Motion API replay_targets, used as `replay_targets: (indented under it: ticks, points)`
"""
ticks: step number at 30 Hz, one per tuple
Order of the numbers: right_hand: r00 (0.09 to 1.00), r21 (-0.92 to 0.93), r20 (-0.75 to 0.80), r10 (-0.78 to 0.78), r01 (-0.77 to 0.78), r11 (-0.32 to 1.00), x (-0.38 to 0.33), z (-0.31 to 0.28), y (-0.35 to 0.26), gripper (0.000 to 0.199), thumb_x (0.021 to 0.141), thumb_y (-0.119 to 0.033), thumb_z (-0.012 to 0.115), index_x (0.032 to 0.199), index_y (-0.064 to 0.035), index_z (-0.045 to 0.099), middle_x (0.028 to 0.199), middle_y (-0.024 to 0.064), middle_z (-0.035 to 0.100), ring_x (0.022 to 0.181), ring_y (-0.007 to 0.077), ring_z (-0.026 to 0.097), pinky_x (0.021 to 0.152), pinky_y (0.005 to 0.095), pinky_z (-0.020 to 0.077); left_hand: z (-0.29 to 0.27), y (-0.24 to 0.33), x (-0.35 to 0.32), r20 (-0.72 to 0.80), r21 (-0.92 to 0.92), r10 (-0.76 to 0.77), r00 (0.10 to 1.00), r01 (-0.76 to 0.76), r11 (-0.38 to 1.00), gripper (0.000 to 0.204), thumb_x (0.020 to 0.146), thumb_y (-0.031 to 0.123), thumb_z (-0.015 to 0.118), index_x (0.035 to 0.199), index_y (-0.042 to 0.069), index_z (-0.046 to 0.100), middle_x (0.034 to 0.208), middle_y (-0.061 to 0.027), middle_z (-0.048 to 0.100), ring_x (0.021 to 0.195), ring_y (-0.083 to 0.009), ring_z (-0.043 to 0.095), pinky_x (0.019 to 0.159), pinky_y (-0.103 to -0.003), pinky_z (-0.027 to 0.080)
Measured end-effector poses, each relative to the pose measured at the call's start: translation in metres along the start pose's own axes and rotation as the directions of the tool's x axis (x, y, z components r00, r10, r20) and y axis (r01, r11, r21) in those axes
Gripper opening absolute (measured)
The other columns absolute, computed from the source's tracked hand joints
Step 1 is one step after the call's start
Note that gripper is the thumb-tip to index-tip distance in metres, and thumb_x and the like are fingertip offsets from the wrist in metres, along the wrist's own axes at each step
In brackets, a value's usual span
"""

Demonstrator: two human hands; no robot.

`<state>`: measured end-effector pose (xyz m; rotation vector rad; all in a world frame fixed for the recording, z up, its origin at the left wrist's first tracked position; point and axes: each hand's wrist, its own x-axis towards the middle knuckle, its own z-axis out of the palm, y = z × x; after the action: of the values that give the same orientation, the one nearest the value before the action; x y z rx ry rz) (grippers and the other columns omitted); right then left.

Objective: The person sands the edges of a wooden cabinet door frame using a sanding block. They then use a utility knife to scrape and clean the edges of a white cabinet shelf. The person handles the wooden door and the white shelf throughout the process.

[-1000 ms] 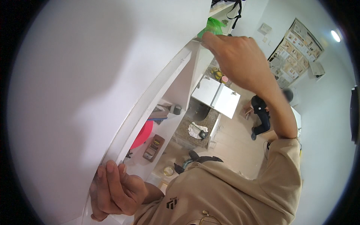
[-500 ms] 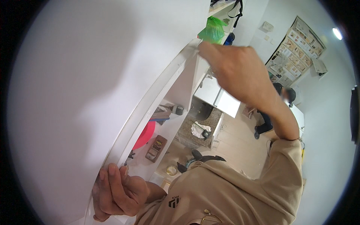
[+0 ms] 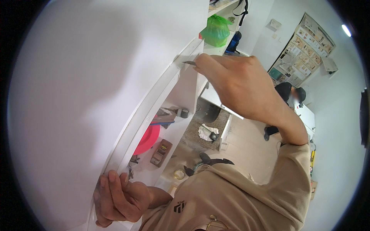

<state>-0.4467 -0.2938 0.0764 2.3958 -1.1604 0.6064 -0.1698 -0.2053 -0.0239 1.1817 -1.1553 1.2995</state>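
My right hand [image 3: 241,84] is closed in a pinch, with a small dark pointed blade [image 3: 189,62] sticking out past the fingertips. Its tip reaches the upper end of a long white edge strip [image 3: 148,115] that runs down the front of a white panel. Any handle of the blade is hidden in my fingers. Lower down, my left hand [image 3: 121,198] has its fingers curled round the same strip near its bottom end. The large white panel [image 3: 73,96] fills the left side, with shadows across it.
Beside the strip, white shelving holds a pink round item [image 3: 148,139], a brown handheld device [image 3: 161,153] and a green plastic bag [image 3: 216,31]. A tape measure [image 3: 213,136] and white cloth [image 3: 205,133] lie on a speckled top. Another person [image 3: 290,94] is at the back right.
My right hand has shifted slightly down from the strip's top end, and the blade now shows beyond its fingers. The left hand has stayed in place.
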Motion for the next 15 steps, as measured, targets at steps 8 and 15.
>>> replay_targets:
  ticks: [8,15]
  points:
    - [0.997,-0.066,-0.035,0.063,-0.065,0.996,0.001,0.009,0.004,0.024,0.090,-0.011,0.058,0.113,-0.0061,0.056,0.079,0.0127,0.068,0.074,0.0349,0.071,0.062,0.0478,0.0566,0.002,0.000,0.001,-0.010,0.006,0.019,1.000,-0.019,1.000,0.027,0.095,0.041,0.074,0.098,0.016,0.083,0.097,0.0047,0.077,0.102,-0.0141,0.064,0.102,-0.038,0.031]
    - [0.991,-0.166,-0.025,0.130,-0.132,0.977,0.010,-0.001,0.040,0.022,0.090,-0.012,0.059,0.112,-0.0098,0.061,0.075,0.0127,0.068,0.073,0.0370,0.071,0.065,0.0466,0.0573,0.000,-0.005,-0.002,0.005,0.013,0.029,1.000,-0.029,0.999,0.026,0.095,0.040,0.074,0.099,0.016,0.083,0.098,0.0049,0.077,0.102,-0.0140,0.064,0.102,-0.038,0.032]
